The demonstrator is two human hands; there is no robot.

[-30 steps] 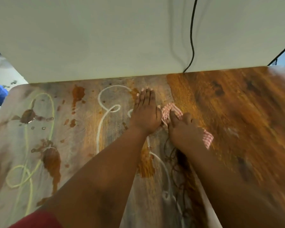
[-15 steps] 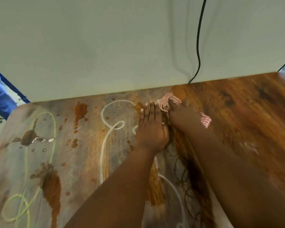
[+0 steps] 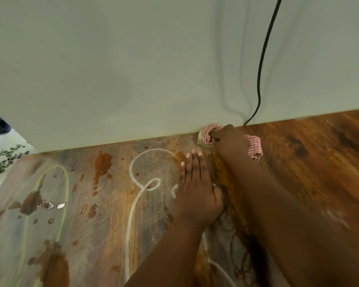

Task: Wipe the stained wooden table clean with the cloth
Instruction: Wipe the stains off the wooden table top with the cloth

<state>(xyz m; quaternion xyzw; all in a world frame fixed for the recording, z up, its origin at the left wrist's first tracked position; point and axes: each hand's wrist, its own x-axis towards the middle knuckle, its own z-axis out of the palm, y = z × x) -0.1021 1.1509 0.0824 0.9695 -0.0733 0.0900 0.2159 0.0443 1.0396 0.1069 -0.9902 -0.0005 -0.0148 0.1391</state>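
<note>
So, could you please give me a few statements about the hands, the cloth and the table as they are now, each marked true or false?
1. The right hand has the red-and-white striped cloth in its grip at the far edge of the brown wooden table. True.
2. The left hand holds the cloth. False: it lies flat and open on the table.
3. The white looping line lies left of the left hand. True.
4. The table right of the hands bears the brown stains. False: they lie to the left.
5. A black cable hangs down the pale wall. True.
</note>
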